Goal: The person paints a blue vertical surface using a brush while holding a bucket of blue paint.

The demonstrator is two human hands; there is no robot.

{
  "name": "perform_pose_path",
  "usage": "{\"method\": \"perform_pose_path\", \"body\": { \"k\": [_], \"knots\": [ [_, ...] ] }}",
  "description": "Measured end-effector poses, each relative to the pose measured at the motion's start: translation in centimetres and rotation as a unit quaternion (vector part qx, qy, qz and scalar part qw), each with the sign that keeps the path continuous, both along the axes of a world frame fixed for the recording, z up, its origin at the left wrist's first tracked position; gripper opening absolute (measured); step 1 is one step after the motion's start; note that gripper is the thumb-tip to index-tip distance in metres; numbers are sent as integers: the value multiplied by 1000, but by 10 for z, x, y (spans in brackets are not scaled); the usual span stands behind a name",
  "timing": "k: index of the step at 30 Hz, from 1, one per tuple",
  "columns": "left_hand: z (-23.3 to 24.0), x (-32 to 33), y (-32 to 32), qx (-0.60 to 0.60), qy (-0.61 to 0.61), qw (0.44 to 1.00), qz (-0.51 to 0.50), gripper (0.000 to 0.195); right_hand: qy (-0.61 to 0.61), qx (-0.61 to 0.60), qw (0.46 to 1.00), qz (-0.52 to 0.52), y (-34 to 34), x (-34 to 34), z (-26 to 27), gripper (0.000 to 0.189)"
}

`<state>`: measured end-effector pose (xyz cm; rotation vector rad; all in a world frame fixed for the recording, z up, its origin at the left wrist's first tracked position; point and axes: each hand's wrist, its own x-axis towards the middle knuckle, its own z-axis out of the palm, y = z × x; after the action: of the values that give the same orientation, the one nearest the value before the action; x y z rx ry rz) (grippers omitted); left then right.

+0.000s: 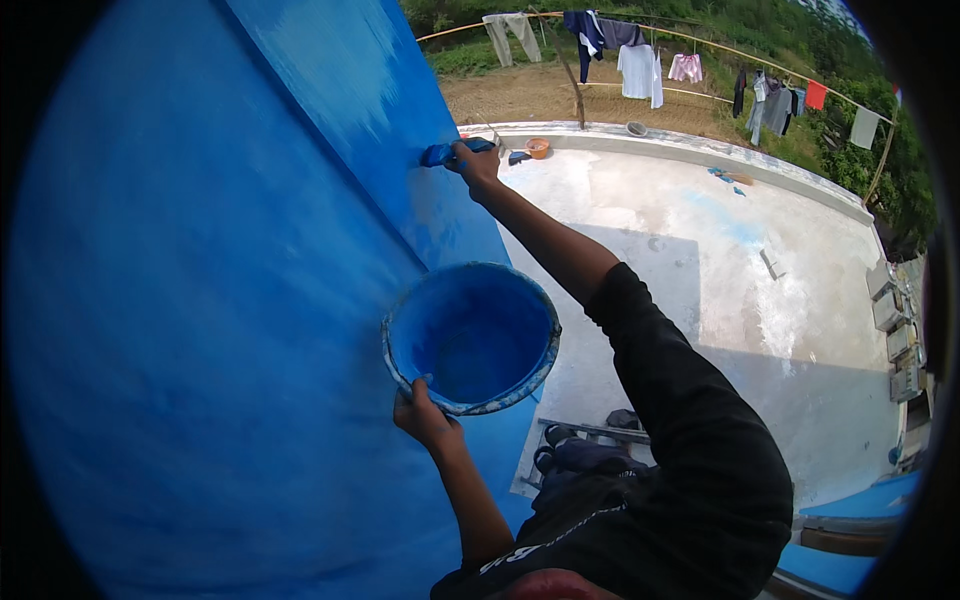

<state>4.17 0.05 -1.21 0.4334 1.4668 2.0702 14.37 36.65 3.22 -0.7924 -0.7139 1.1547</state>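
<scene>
My right hand (474,166) is closed around a paintbrush (442,154) coated in blue paint. The bristles meet a raised band of the blue wall (225,315), beside a greyish, thinly covered patch (433,206). With my left hand (426,416) I grip the rim of a bucket (471,334), thumb over the edge and fingers hidden under it. Blue paint coats the bucket's inside, and its rim is spattered. Higher up the band is a paler, streaky area (322,60).
My feet (551,442) are on a wooden ladder (592,431) above a pale concrete floor (630,300). A low parapet (690,150) edges the floor, with an orange bowl (537,147) beside it. Beyond, laundry (637,71) hangs on a line. Several blocks (892,311) line the right side.
</scene>
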Motion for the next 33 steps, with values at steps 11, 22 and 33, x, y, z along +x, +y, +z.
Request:
{"method": "perform_pose_path", "body": {
  "k": [11, 22, 33],
  "knots": [
    [-7, -2, 0, 18, 27, 999, -17, 6, 93, -4, 995, 43, 12, -11, 20, 25],
    [-3, -2, -2, 12, 51, 999, -14, 6, 133, 84, 974, 160, -2, -25, 73, 21],
    [-27, -27, 11, -24, 122, 991, -49, 20, -158, 123, 908, 369, -161, 61, 28, 25]
  ]
}}
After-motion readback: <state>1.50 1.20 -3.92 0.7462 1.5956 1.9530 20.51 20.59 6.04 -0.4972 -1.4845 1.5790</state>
